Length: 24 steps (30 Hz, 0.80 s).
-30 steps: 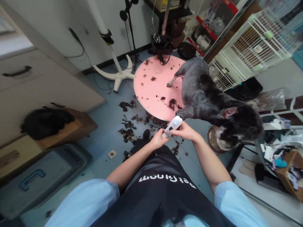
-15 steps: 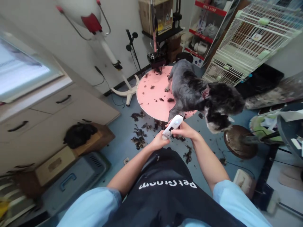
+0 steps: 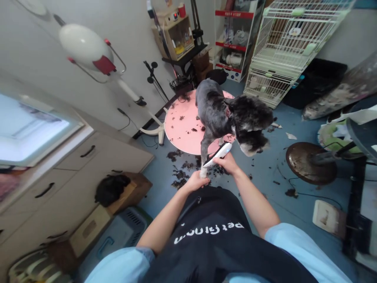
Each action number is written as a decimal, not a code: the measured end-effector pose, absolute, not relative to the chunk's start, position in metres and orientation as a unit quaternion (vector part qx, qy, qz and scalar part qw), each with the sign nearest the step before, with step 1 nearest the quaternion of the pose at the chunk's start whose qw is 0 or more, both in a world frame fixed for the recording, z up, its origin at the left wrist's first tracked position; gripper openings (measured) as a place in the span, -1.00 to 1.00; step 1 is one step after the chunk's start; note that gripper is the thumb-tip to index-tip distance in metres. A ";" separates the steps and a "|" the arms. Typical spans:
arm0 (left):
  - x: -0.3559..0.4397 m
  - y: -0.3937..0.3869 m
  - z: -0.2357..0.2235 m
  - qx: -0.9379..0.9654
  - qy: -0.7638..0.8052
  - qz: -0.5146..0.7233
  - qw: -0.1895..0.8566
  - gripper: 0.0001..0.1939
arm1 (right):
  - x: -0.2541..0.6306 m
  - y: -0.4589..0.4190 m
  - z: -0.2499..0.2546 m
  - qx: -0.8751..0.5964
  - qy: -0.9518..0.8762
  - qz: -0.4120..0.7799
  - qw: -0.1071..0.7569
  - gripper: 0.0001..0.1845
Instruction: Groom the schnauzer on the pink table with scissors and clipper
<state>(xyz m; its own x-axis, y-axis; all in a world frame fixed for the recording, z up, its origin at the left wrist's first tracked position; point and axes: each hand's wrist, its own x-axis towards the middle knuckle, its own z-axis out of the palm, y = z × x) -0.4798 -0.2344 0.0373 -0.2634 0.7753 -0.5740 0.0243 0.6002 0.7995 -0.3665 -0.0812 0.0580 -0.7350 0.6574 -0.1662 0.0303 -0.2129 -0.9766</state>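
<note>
A grey and black dog point(image 3: 216, 104) stands on a round pink table point(image 3: 182, 133), its head turned to the right and its body fur cut short. One front leg stretches toward me, and my left hand point(image 3: 196, 181) is closed around its pale paw point(image 3: 203, 172). In my right hand point(image 3: 227, 163) I grip a white pet clipper point(image 3: 219, 154), tilted with its upper end to the right. The clipper lies just above the paw, close to the leg; whether it touches the fur I cannot tell.
Dark fur clumps point(image 3: 181, 175) lie on the blue floor and the tabletop. A white stand dryer point(image 3: 85, 47) is at the left. White wire cages point(image 3: 273, 55) and a shelf rack point(image 3: 232, 43) stand behind. A round brown stool point(image 3: 303, 165) is on the right, a pet carrier point(image 3: 118, 232) lower left.
My view has shifted. The clipper has turned onto its side and come out of my left hand, which now holds the dog's front paw. The dog's head has lowered slightly.
</note>
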 end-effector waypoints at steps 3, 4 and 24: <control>-0.477 -0.233 0.043 0.281 0.718 0.328 0.546 -0.89 | -0.360 -0.090 0.061 -0.251 -0.606 0.736 0.169 -0.70; -0.476 -0.233 0.044 0.282 0.724 0.322 0.541 -0.90 | -0.359 -0.092 0.062 -0.254 -0.605 0.737 0.165 -0.69; -0.475 -0.250 0.046 0.237 0.671 0.330 0.620 -0.63 | -0.394 -0.042 0.017 -0.293 -0.287 0.836 0.365 -0.62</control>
<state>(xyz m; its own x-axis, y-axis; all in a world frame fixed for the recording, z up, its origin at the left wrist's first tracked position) -0.4749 -0.2502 0.0464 -0.1191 0.7274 -0.6758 -0.0912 0.6698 0.7369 -0.3939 -0.0418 0.0170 -0.5628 0.7776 -0.2804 -0.4416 -0.5696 -0.6932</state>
